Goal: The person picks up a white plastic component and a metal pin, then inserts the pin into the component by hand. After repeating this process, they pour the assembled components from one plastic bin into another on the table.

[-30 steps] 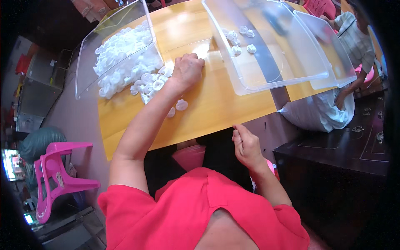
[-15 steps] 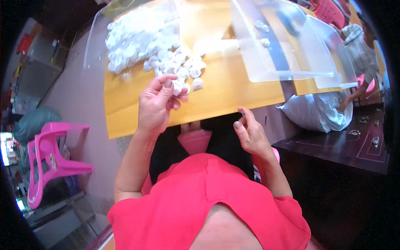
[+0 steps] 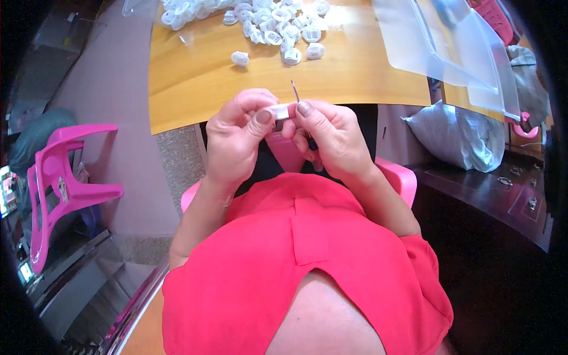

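Observation:
In front of my lap, just off the table's near edge, my left hand [image 3: 239, 133] pinches a small white plastic piece [image 3: 278, 111] between thumb and fingers. My right hand [image 3: 334, 133] meets it there, its thumb and forefinger at the piece's right end. From the right hand's grip a thin metal-shafted tool [image 3: 294, 90] points up, with a dark part [image 3: 312, 144] showing lower among the fingers; its exact kind cannot be made out. Beyond the hands, many round white plastic pieces [image 3: 278, 23] lie heaped on the table, and one stray piece [image 3: 240, 58] sits apart.
The wooden table [image 3: 195, 89] spans the front. Clear plastic bins [image 3: 414, 47] stand at its right. A white sack [image 3: 458, 139] rests by a dark surface [image 3: 485, 189] bearing small parts. At left is a pink plastic stool [image 3: 65, 177].
Both hands have come together above my lap, bringing the white piece nearer to me. The metal tool now shows in my right hand. The view has shifted, so the heap appears higher up.

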### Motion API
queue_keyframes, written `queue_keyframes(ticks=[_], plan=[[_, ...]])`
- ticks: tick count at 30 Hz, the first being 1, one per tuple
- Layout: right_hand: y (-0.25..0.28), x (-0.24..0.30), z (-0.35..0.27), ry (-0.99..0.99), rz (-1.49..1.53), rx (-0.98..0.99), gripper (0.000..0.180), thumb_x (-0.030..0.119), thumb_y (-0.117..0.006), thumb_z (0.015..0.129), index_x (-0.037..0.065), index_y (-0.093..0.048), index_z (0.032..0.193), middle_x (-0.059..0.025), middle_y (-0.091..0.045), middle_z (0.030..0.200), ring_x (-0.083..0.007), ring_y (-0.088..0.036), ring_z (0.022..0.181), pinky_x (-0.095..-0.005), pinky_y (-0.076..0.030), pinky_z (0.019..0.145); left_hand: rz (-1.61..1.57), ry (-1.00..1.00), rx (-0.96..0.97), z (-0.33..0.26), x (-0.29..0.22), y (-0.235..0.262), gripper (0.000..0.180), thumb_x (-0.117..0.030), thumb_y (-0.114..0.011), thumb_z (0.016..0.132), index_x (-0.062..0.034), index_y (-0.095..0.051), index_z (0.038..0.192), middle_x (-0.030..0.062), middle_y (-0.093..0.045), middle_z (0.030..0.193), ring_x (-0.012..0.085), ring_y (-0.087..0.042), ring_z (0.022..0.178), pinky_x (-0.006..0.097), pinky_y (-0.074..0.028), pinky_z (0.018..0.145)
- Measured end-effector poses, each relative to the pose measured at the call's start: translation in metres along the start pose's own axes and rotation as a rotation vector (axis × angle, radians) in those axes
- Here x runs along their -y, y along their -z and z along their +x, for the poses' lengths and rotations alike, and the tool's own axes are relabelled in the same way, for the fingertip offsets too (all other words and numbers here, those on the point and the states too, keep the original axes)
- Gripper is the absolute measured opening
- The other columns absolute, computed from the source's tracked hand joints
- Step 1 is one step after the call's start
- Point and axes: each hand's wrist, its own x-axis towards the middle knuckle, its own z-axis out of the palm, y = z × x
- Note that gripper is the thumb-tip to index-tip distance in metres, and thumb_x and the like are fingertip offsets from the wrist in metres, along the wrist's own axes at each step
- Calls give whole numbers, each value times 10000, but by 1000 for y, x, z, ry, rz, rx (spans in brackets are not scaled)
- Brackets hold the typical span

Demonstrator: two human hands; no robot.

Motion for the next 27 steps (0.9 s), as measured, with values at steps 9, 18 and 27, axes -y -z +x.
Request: queue_keyframes(ticks=[9,18,27], plan=[[-2,6,-6,-97,142,0,147,134,-567,911,1,-629,924,24,-532,602,-37,-452,470,-200,-330,403,38,6,6,-12,-8,-14,191,53,-667,815,41,-633,1002,121,-595,1106,174,-613,949,262,-506,827],[-4,9,-10,142,-218,-60,162,9,-590,845,-55,-652,981,-6,-620,763,-36,-519,647,-197,-417,563,-6,201,-14,-13,-6,-1,187,-4,-629,864,60,-618,1040,122,-671,946,150,-639,823,256,-523,750],[13,21,2,252,-643,140,274,-21,-506,709,-39,-663,933,-91,-634,738,-114,-583,669,-255,-469,608,-180,506,92,-6,0,17,260,-39,-645,849,47,-573,1083,142,-652,962,204,-653,814,315,-555,738]])
